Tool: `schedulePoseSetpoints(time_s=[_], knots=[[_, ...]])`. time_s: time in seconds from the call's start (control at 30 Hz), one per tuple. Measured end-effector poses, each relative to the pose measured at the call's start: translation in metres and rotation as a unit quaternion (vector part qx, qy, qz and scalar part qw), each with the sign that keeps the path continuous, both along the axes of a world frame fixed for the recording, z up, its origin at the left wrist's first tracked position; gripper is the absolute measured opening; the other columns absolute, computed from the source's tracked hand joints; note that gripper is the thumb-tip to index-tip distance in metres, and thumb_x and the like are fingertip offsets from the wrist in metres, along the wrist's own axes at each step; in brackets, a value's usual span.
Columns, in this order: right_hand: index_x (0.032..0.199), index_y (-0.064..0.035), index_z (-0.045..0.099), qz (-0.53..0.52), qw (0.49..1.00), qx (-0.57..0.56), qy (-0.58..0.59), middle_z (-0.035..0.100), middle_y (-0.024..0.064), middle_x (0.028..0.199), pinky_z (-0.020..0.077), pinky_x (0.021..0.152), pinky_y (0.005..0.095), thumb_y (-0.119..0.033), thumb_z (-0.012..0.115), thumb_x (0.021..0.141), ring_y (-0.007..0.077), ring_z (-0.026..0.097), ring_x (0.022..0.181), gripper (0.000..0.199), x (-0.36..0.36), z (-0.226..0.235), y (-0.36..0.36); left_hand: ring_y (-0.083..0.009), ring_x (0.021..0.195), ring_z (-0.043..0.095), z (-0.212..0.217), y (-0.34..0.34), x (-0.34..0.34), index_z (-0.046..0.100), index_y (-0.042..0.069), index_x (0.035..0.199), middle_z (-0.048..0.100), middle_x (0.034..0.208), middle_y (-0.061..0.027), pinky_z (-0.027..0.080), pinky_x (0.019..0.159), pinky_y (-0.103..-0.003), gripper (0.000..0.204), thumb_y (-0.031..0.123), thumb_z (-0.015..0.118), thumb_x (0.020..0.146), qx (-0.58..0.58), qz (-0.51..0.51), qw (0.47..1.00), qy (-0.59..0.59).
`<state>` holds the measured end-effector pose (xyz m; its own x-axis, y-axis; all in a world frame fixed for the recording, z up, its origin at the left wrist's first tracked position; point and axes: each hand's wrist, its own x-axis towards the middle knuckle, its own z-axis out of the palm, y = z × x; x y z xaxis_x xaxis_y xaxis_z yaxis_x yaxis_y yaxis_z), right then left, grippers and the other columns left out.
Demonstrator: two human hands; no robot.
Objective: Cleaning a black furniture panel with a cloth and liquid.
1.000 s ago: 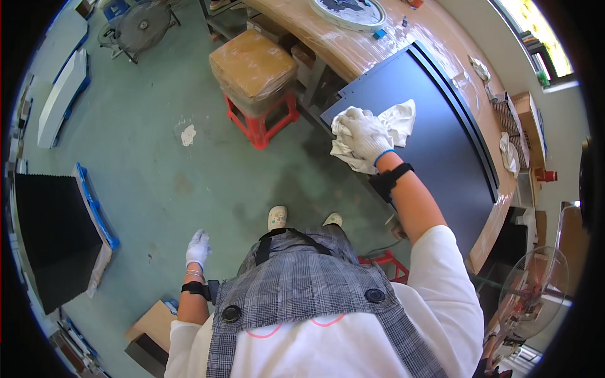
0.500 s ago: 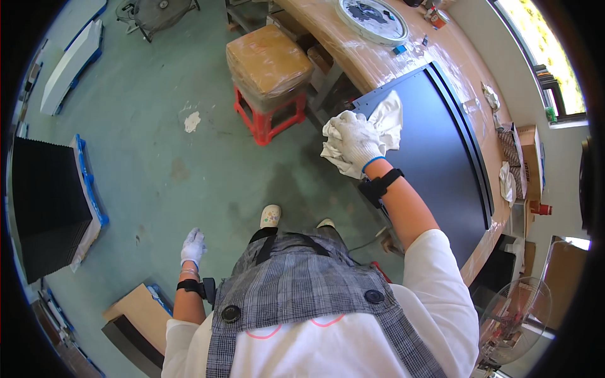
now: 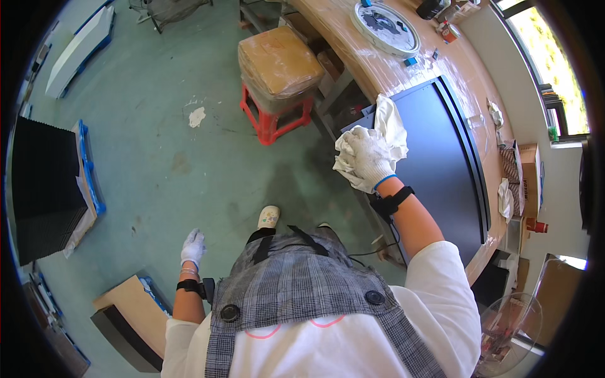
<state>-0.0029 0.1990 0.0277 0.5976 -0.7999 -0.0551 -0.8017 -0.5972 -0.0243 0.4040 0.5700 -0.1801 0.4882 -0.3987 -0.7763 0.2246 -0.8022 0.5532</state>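
Observation:
My right hand (image 3: 370, 157), in a white knit glove with a blue cuff, is closed on a crumpled white cloth (image 3: 391, 126). Hand and cloth are at the left edge of a large flat dark panel (image 3: 432, 164), which has a raised black strip along its far right side. The panel lies on the workbench (image 3: 328, 22). At my left side hangs my left hand (image 3: 193, 247), also in a white glove, away from the bench. Its fingers point forward, loosely bent, and nothing shows in them.
Beyond the panel sits a round white lid (image 3: 408, 47) with dark smears, beside a small blue block (image 3: 411, 62). A red stool (image 3: 271, 126) with a wrapped box on top stands against the bench. Stacked black panels (image 3: 47, 189) are at left; a fan (image 3: 510, 334) is at lower right.
My right hand has moved slightly right and nearer to me, along the panel's left edge, with the cloth still in it. My left hand hangs as before; the view has shifted a little.

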Motion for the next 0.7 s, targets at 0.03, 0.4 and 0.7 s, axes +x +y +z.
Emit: schedulePoseSetpoints(time_s=[0.03,0.4,0.7], knots=[[0.105,-0.0129,0.063,-0.006,1.0,0.004,-0.009,0.056,0.0093,0.107,0.0429,0.089,0.0439,-0.027,0.063,0.079,0.031,0.054,0.103,0.03,0.001,0.001,0.0,-0.011,0.065,0.055,0.0,0.001,0.0,0.051,0.01,0.134,0.064,0.11,-0.0041,0.05,0.057,-0.027,0.045,0.023,0.059,0.092,0.0,0.001,1.0,0.0],[0.102,-0.0156,0.063,0.015,0.999,-0.033,-0.03,0.055,0.0079,0.105,0.0445,0.086,0.0425,-0.023,0.06,0.078,0.0292,0.055,0.101,0.026,0.0,-0.004,-0.001,-0.011,0.066,0.056,0.005,-0.004,-0.007,0.049,0.008,0.135,0.065,0.107,-0.0049,0.05,0.059,-0.027,0.048,0.027,0.056,0.092,0.019,-0.039,0.999,-0.011],[0.1,-0.0146,0.064,-0.008,1.0,-0.005,-0.015,0.055,0.0081,0.104,0.0427,0.088,0.0424,-0.023,0.06,0.078,0.0292,0.053,0.104,0.023,0.005,-0.003,-0.002,-0.012,0.071,0.058,0.005,0.012,-0.006,0.048,0.007,0.136,0.065,0.109,-0.0053,0.051,0.063,-0.028,0.048,0.026,0.056,0.092,0.024,-0.039,0.999,-0.023]])
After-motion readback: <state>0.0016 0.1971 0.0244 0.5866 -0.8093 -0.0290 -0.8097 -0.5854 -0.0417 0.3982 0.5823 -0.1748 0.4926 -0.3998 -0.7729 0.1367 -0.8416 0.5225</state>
